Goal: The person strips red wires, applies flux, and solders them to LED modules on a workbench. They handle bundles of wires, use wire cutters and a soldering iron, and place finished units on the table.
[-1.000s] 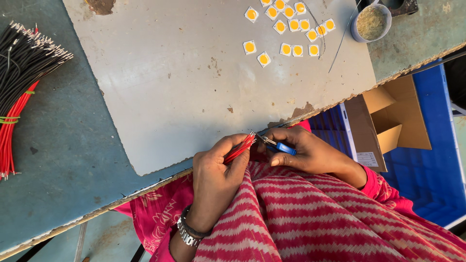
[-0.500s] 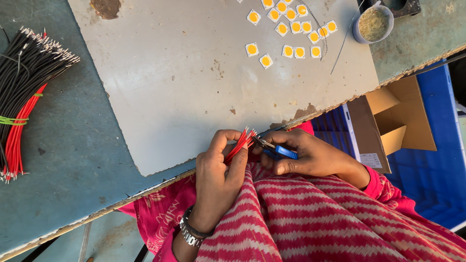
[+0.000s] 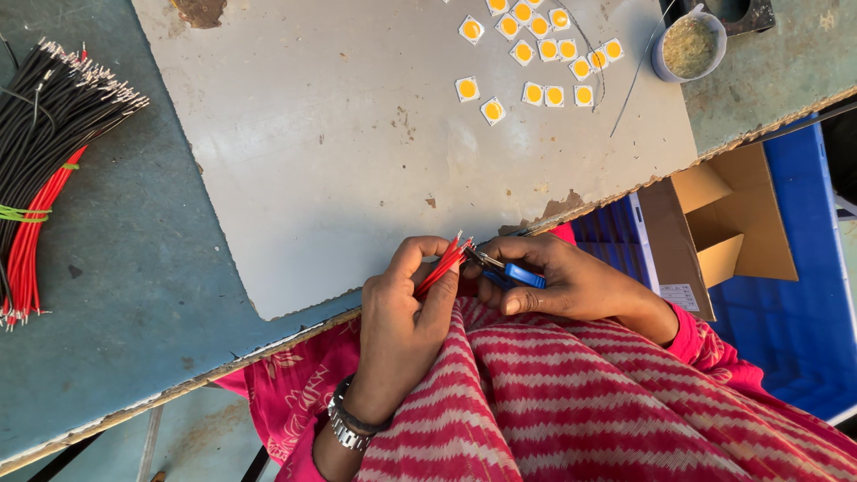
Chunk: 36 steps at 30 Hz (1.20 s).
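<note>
— Just off the near edge of the grey board, over the lap, what does the left hand hold?

— Its fingers are clamped round a small bunch of red wires. Their long axis slants up and to the right, bare tips towards the right hand.

— And that hand?

— Closed round blue-handled pliers, whose nose points left at the wire tips. Tips and nose sit just beside each other; I cannot tell whether they touch.

— Anything hidden?

— The wires' lower ends vanish inside the left fist, and the pliers' handles lie mostly under the fingers. Whether the nose is parted is too small to judge.
</note>
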### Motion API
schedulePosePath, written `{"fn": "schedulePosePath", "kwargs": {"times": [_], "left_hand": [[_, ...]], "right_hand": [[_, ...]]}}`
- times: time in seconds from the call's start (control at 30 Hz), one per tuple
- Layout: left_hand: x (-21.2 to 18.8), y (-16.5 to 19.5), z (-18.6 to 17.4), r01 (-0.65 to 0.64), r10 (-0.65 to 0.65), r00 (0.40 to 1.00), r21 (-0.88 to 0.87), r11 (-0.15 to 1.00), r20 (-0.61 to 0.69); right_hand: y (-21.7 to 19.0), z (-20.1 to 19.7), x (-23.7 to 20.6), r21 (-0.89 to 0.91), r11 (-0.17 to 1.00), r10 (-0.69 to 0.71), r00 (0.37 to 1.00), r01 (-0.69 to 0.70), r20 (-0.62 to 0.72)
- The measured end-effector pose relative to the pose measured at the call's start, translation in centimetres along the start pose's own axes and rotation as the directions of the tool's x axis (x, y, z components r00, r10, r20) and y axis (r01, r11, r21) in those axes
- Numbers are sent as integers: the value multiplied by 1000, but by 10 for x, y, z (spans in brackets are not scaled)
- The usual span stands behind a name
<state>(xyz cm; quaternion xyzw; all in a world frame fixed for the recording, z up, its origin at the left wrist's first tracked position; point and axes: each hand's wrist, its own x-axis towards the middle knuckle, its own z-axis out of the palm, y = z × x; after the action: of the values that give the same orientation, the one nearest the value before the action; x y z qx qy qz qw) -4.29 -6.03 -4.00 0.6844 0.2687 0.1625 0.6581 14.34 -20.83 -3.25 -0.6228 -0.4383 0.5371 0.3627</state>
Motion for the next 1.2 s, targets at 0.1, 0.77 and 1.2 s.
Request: {"fn": "schedulePosePath", "kwargs": {"times": [0.1,0.77,1.2], "left_hand": [[0,1,-1,-3,3,1000,6,1000,-6],[-3,-3,0,-12,13,1000,-72,997,14],[-3,6,1,-51,51,998,-2,999,-35]], "right_hand": [[0,0,0,7,1000,-5,1000,5,-2],[20,5,2,-26,999,-46,998,45,-52],[12,-22,-15,109,994,7,1000,-4,-20]]}}
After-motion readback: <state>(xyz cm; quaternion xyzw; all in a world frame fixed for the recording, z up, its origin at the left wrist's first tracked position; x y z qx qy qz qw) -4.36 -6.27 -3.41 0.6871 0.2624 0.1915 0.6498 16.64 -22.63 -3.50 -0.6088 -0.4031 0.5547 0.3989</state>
